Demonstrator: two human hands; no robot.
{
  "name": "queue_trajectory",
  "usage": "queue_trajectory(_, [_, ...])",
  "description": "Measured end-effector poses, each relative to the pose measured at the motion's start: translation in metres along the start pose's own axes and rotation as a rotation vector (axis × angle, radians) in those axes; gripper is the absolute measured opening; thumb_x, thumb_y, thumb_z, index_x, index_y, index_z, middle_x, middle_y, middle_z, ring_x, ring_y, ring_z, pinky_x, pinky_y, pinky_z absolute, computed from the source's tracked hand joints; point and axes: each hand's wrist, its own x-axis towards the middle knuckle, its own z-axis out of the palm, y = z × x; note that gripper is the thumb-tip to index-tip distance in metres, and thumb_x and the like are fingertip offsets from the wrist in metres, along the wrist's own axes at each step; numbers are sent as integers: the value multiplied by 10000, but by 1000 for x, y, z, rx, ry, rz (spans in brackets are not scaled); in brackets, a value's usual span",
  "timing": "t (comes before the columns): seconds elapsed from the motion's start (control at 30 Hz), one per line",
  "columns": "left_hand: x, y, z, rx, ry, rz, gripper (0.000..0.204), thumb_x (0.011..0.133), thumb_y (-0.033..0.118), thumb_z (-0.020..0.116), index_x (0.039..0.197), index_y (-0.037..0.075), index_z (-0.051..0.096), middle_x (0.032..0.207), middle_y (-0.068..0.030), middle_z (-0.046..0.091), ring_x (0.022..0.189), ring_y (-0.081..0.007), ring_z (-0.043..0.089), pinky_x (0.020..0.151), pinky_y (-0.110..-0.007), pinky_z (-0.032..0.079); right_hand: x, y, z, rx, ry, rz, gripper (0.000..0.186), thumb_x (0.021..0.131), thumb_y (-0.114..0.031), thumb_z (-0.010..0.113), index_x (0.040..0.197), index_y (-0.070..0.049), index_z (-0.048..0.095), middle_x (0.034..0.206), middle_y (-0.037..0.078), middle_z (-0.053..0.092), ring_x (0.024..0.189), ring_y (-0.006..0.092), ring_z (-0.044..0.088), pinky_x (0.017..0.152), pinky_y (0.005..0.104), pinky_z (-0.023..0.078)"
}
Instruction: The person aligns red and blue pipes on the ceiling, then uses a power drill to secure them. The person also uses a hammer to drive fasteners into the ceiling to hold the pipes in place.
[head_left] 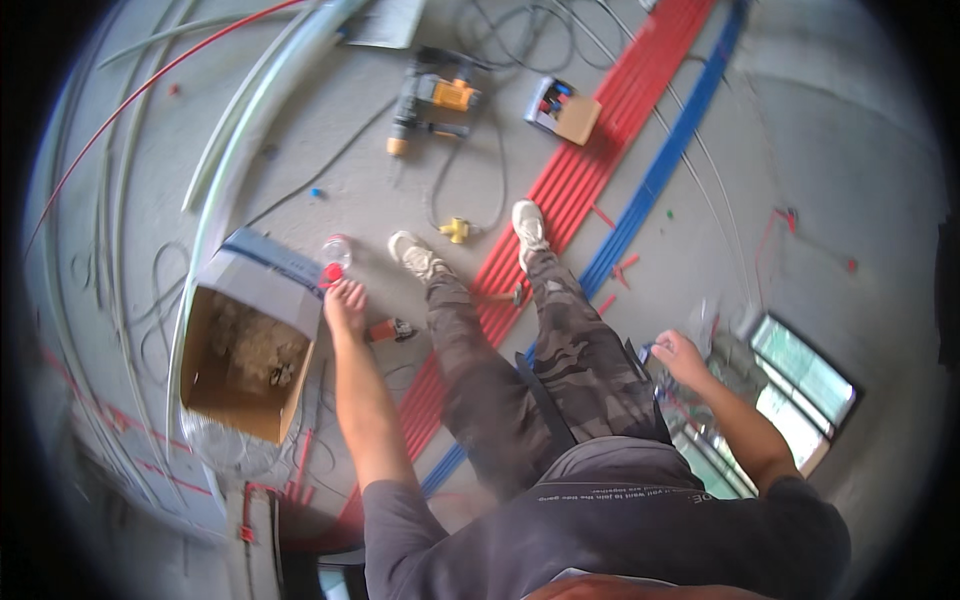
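Note:
My left hand (347,302) hangs beside the open cardboard box (262,262), its fingers closed. A small red piece (332,273) shows at the fingertips; blur hides its exact kind. Just beyond it is a clear plastic container (338,248), apparently a bottle. Inside the box lies a crumpled clear bag (262,345) with small pieces in it. Out to the right of my leg, my right hand (680,357) has its fingers curled. Something small, blue and dark (648,351) sits at its fingertips, too blurred to name.
Red pipes (580,165) and blue pipes (650,195) run diagonally across the floor under my legs. Ahead lie a rotary hammer drill (432,95), a small open box (562,108) and a yellow connector (457,230). Loose pale conduits (225,140) line the left. A window (800,365) is at right.

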Motion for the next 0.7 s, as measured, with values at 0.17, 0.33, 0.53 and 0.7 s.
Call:
queue_trajectory(0.17, [119, 65, -10, 16, 131, 74, 265, 976, 243, 659, 1137, 45, 584, 1100, -111, 688, 1103, -307, 687, 905, -430, 536, 114, 27, 88, 470, -109, 176, 237, 959, -229, 716, 1042, -17, 652, 840, 55, 681, 712, 133, 642, 670, 316, 517])
queue_trajectory(0.33, [108, 71, -2, 17, 264, 140, 493, 982, 220, 653, 1397, 1, 502, 1446, -209, 519, 1136, -335, 650, 883, -431, 568, 99, 50, 148, 496, -51, 241, 231, 969, -217, 694, 1014, 2, 640, 856, 114, 704, 789, 199, 682, 735, 360, 529])
queue_trajectory(0.53, [61, 72, 9, 479, 264, 172, 506, 949, 132, 639, 1410, 32, 456, 1103, -139, 587, 826, -248, 618, 675, -368, 542, 127, 83, 201, 642, -111, 304, 265, 965, -245, 675, 1059, 3, 670, 904, 191, 727, 882, 335, 717, 797, 421, 547])
queue_trajectory(0.7, [-13, 25, -17, 1387, 135, 434, 418, 895, -78, 644, 1286, 37, 550, 840, -107, 641, 584, -171, 578, 474, -283, 448, 162, 142, 232, 735, -88, 318, 303, 942, -308, 697, 1016, -14, 702, 929, 182, 746, 916, 336, 724, 810, 415, 552])
